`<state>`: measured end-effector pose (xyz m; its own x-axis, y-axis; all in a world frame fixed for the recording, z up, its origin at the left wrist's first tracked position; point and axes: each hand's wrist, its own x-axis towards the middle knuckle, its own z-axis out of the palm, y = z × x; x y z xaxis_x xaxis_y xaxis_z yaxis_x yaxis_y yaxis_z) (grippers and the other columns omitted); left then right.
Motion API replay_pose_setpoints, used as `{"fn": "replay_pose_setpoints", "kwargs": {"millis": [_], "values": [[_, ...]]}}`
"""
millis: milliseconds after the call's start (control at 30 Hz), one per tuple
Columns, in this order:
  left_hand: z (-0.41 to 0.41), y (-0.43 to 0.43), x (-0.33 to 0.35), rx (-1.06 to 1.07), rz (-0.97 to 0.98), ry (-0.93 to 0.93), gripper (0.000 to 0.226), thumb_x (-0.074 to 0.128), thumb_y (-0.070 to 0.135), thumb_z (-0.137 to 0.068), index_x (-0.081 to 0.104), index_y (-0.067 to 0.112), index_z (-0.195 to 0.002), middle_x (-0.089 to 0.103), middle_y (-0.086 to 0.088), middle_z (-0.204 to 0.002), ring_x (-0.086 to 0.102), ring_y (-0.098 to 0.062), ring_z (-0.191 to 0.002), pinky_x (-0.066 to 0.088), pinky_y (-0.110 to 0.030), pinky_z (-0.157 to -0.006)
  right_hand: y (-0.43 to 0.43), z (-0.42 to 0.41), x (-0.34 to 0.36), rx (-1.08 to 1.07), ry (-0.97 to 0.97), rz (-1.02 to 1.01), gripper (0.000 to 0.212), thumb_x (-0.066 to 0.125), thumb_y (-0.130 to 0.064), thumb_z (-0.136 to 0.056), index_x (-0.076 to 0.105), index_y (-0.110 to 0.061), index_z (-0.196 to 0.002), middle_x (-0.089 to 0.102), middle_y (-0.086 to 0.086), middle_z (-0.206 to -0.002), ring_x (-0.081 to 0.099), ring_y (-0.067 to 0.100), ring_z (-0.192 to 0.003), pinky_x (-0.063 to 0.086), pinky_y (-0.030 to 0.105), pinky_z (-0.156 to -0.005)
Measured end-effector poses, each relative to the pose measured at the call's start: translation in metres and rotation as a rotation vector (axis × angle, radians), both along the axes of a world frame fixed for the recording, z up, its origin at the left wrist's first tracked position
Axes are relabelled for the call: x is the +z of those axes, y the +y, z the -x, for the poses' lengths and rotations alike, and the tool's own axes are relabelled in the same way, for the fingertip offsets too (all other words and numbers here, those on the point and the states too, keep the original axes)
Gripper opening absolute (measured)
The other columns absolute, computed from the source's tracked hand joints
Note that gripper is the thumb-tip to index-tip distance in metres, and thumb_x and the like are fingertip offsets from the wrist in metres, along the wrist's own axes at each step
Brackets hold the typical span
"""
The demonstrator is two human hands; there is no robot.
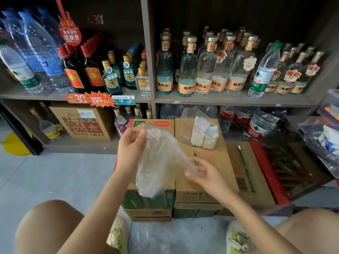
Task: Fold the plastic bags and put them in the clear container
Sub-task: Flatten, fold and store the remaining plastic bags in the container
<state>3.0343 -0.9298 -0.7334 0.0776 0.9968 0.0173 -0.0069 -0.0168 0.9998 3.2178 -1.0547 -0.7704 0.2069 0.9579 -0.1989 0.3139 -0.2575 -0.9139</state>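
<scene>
A thin translucent plastic bag (161, 162) hangs in the air above the cardboard boxes. My left hand (131, 142) pinches its upper left corner. My right hand (205, 176) pinches its right edge lower down. The bag's loose bottom droops between the two hands. Behind it, on top of a box, stands the clear container (190, 123), tilted back, with several folded white bags (204, 133) inside it.
Stacked cardboard boxes (216, 162) serve as the work surface in front of my knees. Shelves (220, 99) of glass and water bottles rise behind. A red crate (271, 171) lies to the right, and clear bins (330, 107) with more bags stand at the far right. Grey floor spreads left.
</scene>
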Motion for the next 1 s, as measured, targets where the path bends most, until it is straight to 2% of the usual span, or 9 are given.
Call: {"fn": "replay_pose_setpoints", "kwargs": {"millis": [100,267,367,467,633,700,767,867,1000], "values": [[0.01,0.003,-0.002,0.09,0.001,0.022,0.018,0.058,0.028,-0.096,0.059,0.011,-0.091,0.061,-0.001,-0.076,0.057,-0.014,-0.068,0.048,-0.031,-0.066,-0.005,-0.008,0.0,-0.053,0.077,-0.073,0.017,0.064,-0.02,-0.085,0.067,-0.017,-0.102,0.073,0.0,-0.081,0.068,0.011,-0.076,0.054,0.021,-0.074],[0.03,0.01,-0.014,0.104,-0.033,0.137,0.016,0.062,0.03,-0.093,0.06,0.018,-0.083,0.063,-0.019,-0.09,0.061,-0.033,-0.079,0.052,-0.051,-0.077,-0.009,-0.031,0.011,-0.108,0.359,0.001,0.026,0.068,-0.017,-0.072,0.068,-0.001,-0.093,0.069,0.008,-0.069,0.061,0.014,-0.061,0.05,0.021,-0.055],[0.031,0.012,-0.022,0.082,-0.027,0.216,0.019,0.06,0.029,-0.094,0.059,0.013,-0.084,0.064,-0.015,-0.082,0.06,-0.034,-0.075,0.051,-0.046,-0.069,0.003,-0.048,0.017,-0.222,0.457,0.028,0.025,0.069,-0.01,-0.073,0.067,0.002,-0.094,0.065,0.011,-0.072,0.055,0.011,-0.056,0.045,0.019,-0.048],[0.021,0.018,-0.038,0.123,0.028,0.316,0.027,0.052,0.025,-0.098,0.054,-0.001,-0.09,0.051,-0.004,-0.065,0.047,-0.019,-0.06,0.037,-0.033,-0.058,0.021,-0.051,0.015,-0.368,0.379,-0.009,0.028,0.068,-0.008,-0.082,0.062,-0.011,-0.109,0.068,0.008,-0.091,0.063,0.014,-0.072,0.052,0.025,-0.061],[0.01,0.047,-0.065,0.234,0.357,0.339,0.024,0.047,0.018,-0.098,0.057,-0.002,-0.105,0.054,-0.007,-0.078,0.057,-0.032,-0.072,0.04,-0.031,-0.059,0.026,-0.015,-0.004,-0.278,-0.085,-0.034,0.064,0.072,-0.038,-0.079,0.042,-0.029,-0.135,0.06,-0.011,-0.114,0.057,0.005,-0.102,0.045,0.024,-0.085],[0.011,0.055,-0.073,0.226,0.494,0.222,0.026,0.049,0.022,-0.097,0.057,-0.001,-0.106,0.054,-0.009,-0.081,0.055,-0.029,-0.071,0.045,-0.035,-0.058,0.028,0.005,-0.016,-0.143,-0.176,0.012,0.074,0.072,-0.044,-0.077,0.039,-0.028,-0.141,0.051,-0.012,-0.13,0.049,0.006,-0.116,0.042,0.028,-0.097],[0.015,0.061,-0.074,0.152,0.682,-0.046,0.039,0.057,0.035,-0.094,0.055,0.003,-0.114,0.06,-0.014,-0.097,0.061,-0.032,-0.088,0.054,-0.044,-0.074,0.038,0.021,-0.029,-0.049,-0.212,0.044,0.079,0.072,-0.048,-0.076,0.036,-0.027,-0.143,0.043,-0.012,-0.141,0.041,0.009,-0.128,0.036,0.037,-0.108],[0.025,0.053,-0.062,0.049,0.8,-0.216,0.063,0.056,0.051,-0.092,0.047,0.003,-0.131,0.056,-0.024,-0.125,0.057,-0.036,-0.113,0.05,-0.044,-0.094,0.059,0.038,-0.044,-0.093,-0.178,-0.002,0.064,0.07,-0.046,-0.08,0.046,-0.028,-0.136,0.048,-0.011,-0.137,0.043,0.012,-0.127,0.038,0.037,-0.106],[0.033,0.017,-0.063,0.049,0.707,-0.019,0.066,0.054,0.048,-0.093,0.04,0.001,-0.138,0.06,-0.022,-0.104,0.061,-0.032,-0.089,0.053,-0.036,-0.076,0.079,0.052,-0.06,-0.167,-0.188,-0.046,0.04,0.064,-0.048,-0.084,0.062,-0.027,-0.118,0.063,-0.011,-0.115,0.057,0.011,-0.109,0.049,0.031,-0.089]]}}
